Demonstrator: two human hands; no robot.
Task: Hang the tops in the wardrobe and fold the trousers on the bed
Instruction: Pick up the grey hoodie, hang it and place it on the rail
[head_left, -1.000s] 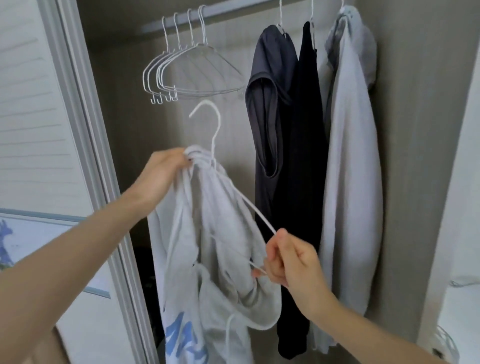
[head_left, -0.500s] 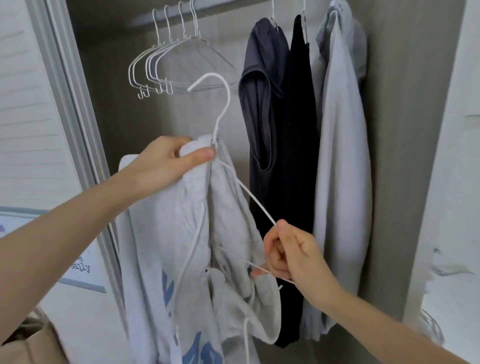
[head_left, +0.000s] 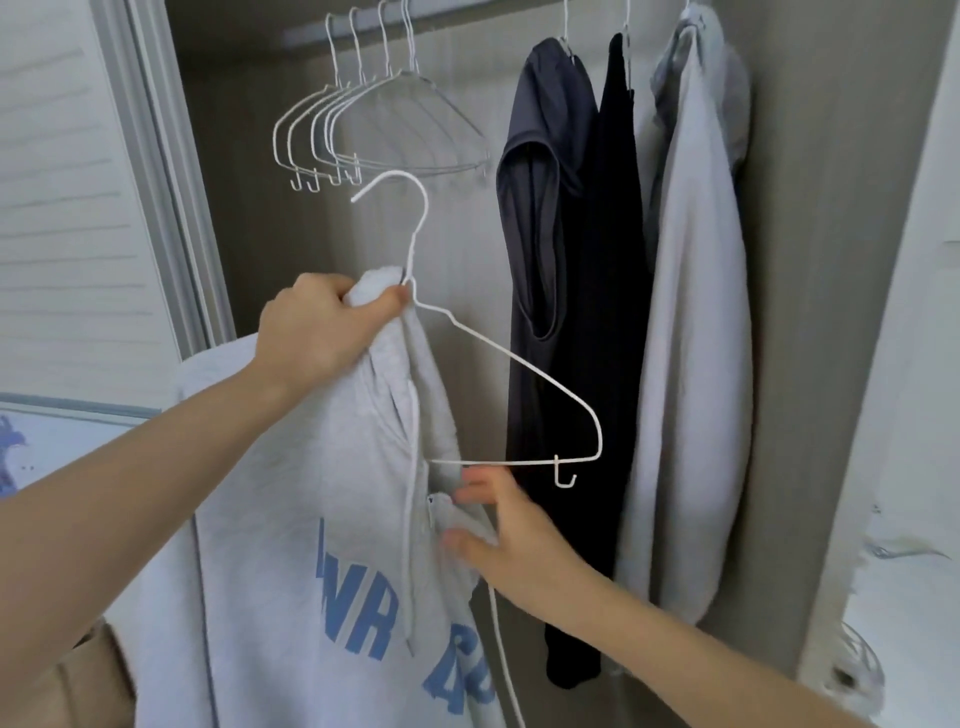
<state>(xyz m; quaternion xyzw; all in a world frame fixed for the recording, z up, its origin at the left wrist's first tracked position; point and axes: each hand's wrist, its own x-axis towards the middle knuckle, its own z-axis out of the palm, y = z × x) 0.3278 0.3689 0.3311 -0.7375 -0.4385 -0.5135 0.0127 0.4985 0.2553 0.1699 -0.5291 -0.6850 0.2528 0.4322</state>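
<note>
A light grey hooded top (head_left: 291, 545) with blue letters hangs in front of the open wardrobe. My left hand (head_left: 322, 332) pinches its neck together with the neck of a white wire hanger (head_left: 519, 364). The hanger's left side is inside the top; its right arm sticks out bare. My right hand (head_left: 504, 540) is below the hanger's bar, fingers spread against a loose fold of the grey top. The hanger's hook is below the wardrobe rail (head_left: 467, 13).
Several bare white hangers (head_left: 363, 130) hang on the rail at the left. A dark grey top (head_left: 545, 208), a black garment (head_left: 618, 260) and a pale grey top (head_left: 691, 338) hang at the right. The sliding door frame (head_left: 166, 182) stands left, the wardrobe side wall (head_left: 831, 260) right.
My right hand has let go of the hanger's right arm and dropped to the top's loose fold. The hanger has swung level, and the top's printed front has turned towards me.
</note>
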